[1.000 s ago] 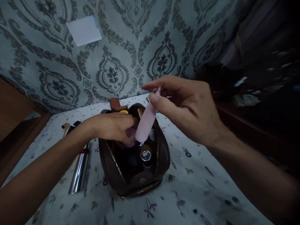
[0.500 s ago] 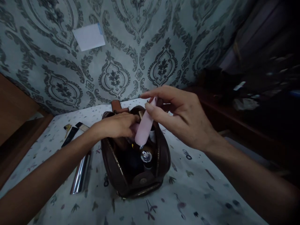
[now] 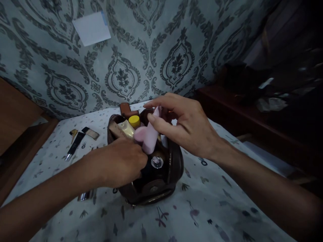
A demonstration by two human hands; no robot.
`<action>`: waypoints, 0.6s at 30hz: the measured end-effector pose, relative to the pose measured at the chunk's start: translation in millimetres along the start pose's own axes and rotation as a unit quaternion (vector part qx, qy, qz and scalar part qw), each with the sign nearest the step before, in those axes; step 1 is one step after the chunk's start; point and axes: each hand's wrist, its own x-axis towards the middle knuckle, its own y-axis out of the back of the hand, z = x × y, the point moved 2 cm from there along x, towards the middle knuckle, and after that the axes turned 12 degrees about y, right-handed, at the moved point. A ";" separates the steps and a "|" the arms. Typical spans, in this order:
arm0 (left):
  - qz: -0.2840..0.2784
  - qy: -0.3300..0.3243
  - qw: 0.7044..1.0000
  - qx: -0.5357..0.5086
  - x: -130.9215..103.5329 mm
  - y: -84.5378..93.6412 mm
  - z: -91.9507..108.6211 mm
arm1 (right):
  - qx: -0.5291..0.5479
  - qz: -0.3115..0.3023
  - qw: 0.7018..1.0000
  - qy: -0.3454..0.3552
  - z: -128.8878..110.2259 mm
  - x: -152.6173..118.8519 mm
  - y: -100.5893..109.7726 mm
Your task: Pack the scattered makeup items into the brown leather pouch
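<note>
A dark brown zippered bag (image 3: 176, 164) stands open on the patterned cloth. Over its right side my right hand (image 3: 181, 124) pinches a pink tube (image 3: 151, 136) between thumb and fingers. My left hand (image 3: 123, 161) reaches into the bag's left front part with its fingers bent down; what they hold, if anything, is hidden. In the bag are a yellow-capped container (image 3: 134, 121), a cream-coloured tube (image 3: 126, 129), a round pink item (image 3: 139, 133) and a clear-topped bottle (image 3: 156, 162).
Left of the bag lie a black tube (image 3: 75, 144), a small bottle (image 3: 91, 133) and a shiny cylinder (image 3: 84, 195), partly behind my left arm. A brown strap (image 3: 125, 109) sits behind the bag. A white card (image 3: 92, 28) is on the wall. Dark wooden furniture (image 3: 217, 107) stands right.
My left hand has moved from the back of the bag toward its left front, uncovering the yellow cap and cream tube. My right hand, still pinching the pink tube, has shifted slightly left.
</note>
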 end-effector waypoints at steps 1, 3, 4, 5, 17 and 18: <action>-0.018 -0.018 1.000 0.010 3.5 1.0 3.9 | 0.001 -0.002 1.000 -0.004 -0.2 0.1 -0.1; -0.045 -0.044 0.998 0.027 9.7 3.0 8.5 | 0.002 -0.005 1.000 -0.014 -0.5 0.2 0.3; -0.054 -0.048 0.997 0.036 11.9 3.5 9.5 | 0.002 -0.006 1.000 -0.019 -0.4 0.1 0.5; -0.060 -0.049 0.996 0.043 13.4 3.5 10.0 | 0.002 -0.008 1.000 -0.021 -0.1 -0.1 0.7; -0.045 -0.066 0.996 0.028 -2.0 -1.7 3.7 | 0.031 -0.008 0.999 -0.030 -2.0 1.3 -4.4; -0.036 -0.078 0.996 0.001 -7.1 -2.0 2.9 | 0.034 -0.012 0.999 -0.032 -2.9 2.0 -5.0</action>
